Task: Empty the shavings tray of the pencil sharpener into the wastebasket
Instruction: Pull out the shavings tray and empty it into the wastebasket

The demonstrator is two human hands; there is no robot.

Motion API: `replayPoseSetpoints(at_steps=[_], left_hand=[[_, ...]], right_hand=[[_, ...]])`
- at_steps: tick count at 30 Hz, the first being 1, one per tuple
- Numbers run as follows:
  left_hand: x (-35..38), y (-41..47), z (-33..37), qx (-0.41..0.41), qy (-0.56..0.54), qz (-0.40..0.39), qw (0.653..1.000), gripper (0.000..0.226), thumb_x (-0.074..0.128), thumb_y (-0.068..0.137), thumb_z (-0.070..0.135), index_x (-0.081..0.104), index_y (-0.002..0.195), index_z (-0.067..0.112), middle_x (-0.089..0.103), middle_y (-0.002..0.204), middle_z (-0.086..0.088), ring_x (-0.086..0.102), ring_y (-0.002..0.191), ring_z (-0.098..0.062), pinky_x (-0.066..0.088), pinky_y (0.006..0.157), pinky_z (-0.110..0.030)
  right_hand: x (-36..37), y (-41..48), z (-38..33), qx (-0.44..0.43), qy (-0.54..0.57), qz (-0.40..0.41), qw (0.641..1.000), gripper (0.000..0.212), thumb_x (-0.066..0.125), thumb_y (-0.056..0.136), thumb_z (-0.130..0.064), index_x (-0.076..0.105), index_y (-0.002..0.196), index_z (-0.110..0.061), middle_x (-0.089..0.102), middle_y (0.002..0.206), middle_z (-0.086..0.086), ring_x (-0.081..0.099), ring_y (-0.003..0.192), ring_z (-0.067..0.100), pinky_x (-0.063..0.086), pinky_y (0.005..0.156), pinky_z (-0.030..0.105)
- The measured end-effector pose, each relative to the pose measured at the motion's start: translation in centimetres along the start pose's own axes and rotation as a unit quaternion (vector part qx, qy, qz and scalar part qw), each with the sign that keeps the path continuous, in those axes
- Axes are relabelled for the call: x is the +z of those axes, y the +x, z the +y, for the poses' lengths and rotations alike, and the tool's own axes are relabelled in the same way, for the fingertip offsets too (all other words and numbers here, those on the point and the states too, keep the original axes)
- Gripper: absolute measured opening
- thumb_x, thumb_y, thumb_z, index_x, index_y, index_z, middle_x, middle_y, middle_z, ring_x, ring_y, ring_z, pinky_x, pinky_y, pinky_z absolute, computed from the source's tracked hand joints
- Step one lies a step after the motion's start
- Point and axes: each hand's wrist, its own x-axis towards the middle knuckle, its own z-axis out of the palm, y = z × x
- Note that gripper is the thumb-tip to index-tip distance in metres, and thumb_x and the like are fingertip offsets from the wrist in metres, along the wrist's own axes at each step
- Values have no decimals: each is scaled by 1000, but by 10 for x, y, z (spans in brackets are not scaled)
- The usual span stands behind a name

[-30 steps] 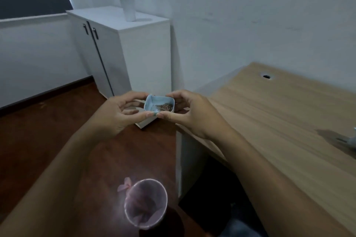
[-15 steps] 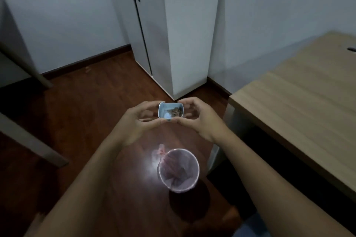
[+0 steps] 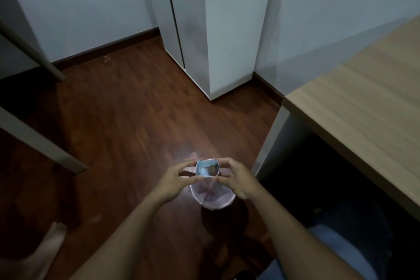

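Head view, nearest first: your bare left foot (image 3: 48,242) stands on the dark wooden floor (image 3: 127,120) at the lower left, and blue cloth (image 3: 336,254) covers your right leg at the lower right. Both forearms reach forward from the bottom edge. Your left hand (image 3: 175,183) pinches the left end of the shavings tray (image 3: 207,168) between thumb and fingers; your right hand (image 3: 236,179) pinches the right end in the same manner, thumb on the near side and fingers curled over the far side. You hold the tray level, open side up, and brown shavings (image 3: 211,168) lie in its right half. The tray is small, rectangular, pale blue with rounded corners. Directly below it stands the wastebasket (image 3: 213,199), round, lined with a pinkish bag; your hands cover much of its rim, and the tray sits over the far part of its mouth, clear of it. To your right, the light wooden desk (image 3: 363,109) runs off the frame, its pale side panel (image 3: 275,143) near the wastebasket. To your left, two grey slanting bars (image 3: 38,143) cross the edge; what they belong to cannot be told. Further off, a white cabinet (image 3: 218,29) stands on the floor against the white wall (image 3: 79,7), which has a dark skirting at its base.
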Motion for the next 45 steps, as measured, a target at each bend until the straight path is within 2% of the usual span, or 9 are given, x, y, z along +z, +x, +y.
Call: replayPoseSetpoints(at_steps=[5,9,12,16,22,29,33,39,45], left_hand=[[11,3,-19,5,13,-3,1000,49,89,90,7,78,138,13,82,133,4,79,118,-2,61,92,-15],[20,8,-29,-38,-4,-1,999,39,85,95,13,80,134,11,85,126,-5,79,91,10,56,69,-8],[24,11,-29,-91,-21,25,995,33,83,98,28,83,128,15,86,121,-13,78,82,0,54,61,-12],[28,17,-18,-177,-14,48,983,38,78,96,54,86,105,17,88,90,1,80,85,-14,51,66,-28],[27,33,1,-321,-17,12,947,62,68,91,71,82,116,16,84,95,1,61,70,-15,37,64,-28],[26,49,28,-378,38,-9,925,56,59,93,77,71,93,22,80,83,4,54,61,-14,26,58,-28],[30,52,33,-387,38,-12,921,50,61,92,75,70,105,27,79,84,3,58,58,-12,27,59,-27],[33,53,38,-396,38,-15,917,49,60,93,75,69,103,28,81,89,3,59,61,-11,27,59,-26],[32,53,37,-391,48,-34,918,52,56,93,76,70,111,30,87,122,-2,58,62,-13,27,61,-27]], right_hand=[[4,-3,23,24,19,-2,1000,38,83,95,-4,72,129,-17,78,123,-7,80,106,1,63,92,17],[11,-3,34,59,60,12,996,37,83,98,-15,76,134,-12,83,122,1,81,110,17,66,99,29],[16,-1,31,109,105,37,988,14,79,102,-18,77,116,-17,84,101,5,79,87,19,67,78,26],[22,9,29,154,99,54,982,32,76,102,-40,84,113,-10,86,112,22,84,91,29,65,86,39],[23,21,13,201,136,84,967,48,70,107,-37,77,122,8,75,91,22,63,32,1,42,33,9],[17,35,11,260,124,84,954,54,69,99,-62,82,112,-12,88,103,19,73,61,16,52,65,27],[12,37,5,270,107,86,953,49,67,102,-57,81,105,-10,85,90,17,64,43,10,52,56,19],[9,39,11,283,98,85,950,55,67,100,-62,82,105,-9,78,81,10,63,50,13,50,57,22],[6,36,4,280,85,83,953,51,66,102,-56,82,113,-8,85,91,14,64,50,13,48,53,22]])
